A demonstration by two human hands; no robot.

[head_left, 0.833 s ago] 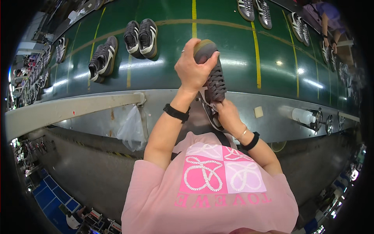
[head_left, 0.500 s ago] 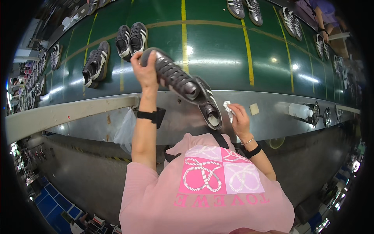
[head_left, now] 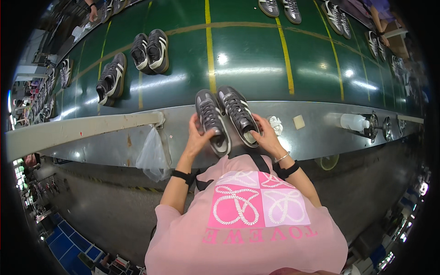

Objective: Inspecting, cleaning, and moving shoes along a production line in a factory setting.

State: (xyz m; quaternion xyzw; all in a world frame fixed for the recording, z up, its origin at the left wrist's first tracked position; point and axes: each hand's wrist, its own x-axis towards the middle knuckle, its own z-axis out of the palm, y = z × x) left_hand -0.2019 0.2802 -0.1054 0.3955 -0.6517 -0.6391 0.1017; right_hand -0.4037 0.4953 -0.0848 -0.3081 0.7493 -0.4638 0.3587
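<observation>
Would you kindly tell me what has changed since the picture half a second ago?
The left hand has brought the left shoe down toward the person, beside the right shoe. The right hand has let go of the white cloth, now on the ledge, and taken hold of the right shoe. The beige block and bottle stayed put.

- The left hand [head_left: 198, 137] grasps the left shoe [head_left: 210, 113] near its heel
- The right hand [head_left: 269, 137] grasps the right shoe [head_left: 236, 107]
- White cloth [head_left: 276, 124] just beside the right hand
</observation>
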